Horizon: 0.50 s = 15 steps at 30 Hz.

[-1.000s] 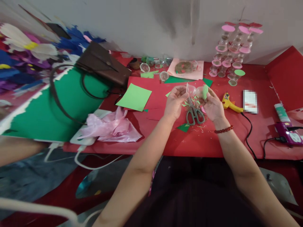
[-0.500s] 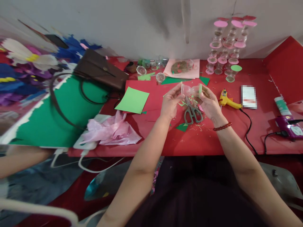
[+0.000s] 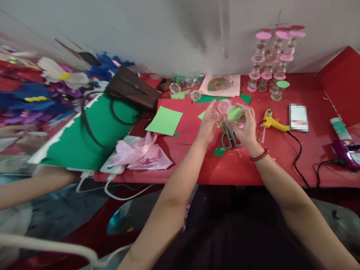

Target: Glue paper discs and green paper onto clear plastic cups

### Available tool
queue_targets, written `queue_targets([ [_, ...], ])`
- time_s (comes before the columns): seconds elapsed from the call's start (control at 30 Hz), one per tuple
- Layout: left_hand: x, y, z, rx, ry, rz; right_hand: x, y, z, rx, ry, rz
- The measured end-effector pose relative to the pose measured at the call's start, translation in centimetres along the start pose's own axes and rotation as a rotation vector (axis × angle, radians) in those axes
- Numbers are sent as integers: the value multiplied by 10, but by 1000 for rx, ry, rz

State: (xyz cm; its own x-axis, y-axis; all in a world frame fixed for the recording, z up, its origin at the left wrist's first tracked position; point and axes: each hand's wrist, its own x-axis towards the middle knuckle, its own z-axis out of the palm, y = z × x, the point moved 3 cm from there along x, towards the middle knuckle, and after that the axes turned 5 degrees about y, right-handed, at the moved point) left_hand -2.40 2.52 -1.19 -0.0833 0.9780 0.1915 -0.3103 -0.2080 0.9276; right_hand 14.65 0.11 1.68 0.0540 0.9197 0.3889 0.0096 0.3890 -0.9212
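Note:
My right hand (image 3: 244, 125) holds a small clear cup piece (image 3: 224, 107) with a light green disc (image 3: 234, 113) on its near end. Its clear rim points up and away. Just left of the piece, my left hand (image 3: 208, 122) has its fingers apart and holds nothing. Grey-handled scissors (image 3: 228, 138) lie beneath the hands among paper scraps. A yellow glue gun (image 3: 275, 122) rests to the right of my right hand. Light green paper (image 3: 165, 120) lies on red sheets at the left.
Stacked clear cups with pink discs (image 3: 266, 76) stand at the back right. A brown bag (image 3: 133, 88), green board (image 3: 84, 131) and pink cloth (image 3: 140, 152) occupy the left. Another person's arm (image 3: 42, 185) is at the far left; a purple device (image 3: 347, 153) sits far right.
The cup piece has turned from lying sideways between both hands to a tilt in my right hand. My left hand has let go of it. The view has shifted slightly left.

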Motion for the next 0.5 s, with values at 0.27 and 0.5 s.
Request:
queue_targets([
  [0.27,-14,1,12,-101,-156,-247,-13,6,11,-224,-35,-208],
  [0.5,-11,1,13,-73,-87,-156,-11,11,14,-193,-9,-253],
])
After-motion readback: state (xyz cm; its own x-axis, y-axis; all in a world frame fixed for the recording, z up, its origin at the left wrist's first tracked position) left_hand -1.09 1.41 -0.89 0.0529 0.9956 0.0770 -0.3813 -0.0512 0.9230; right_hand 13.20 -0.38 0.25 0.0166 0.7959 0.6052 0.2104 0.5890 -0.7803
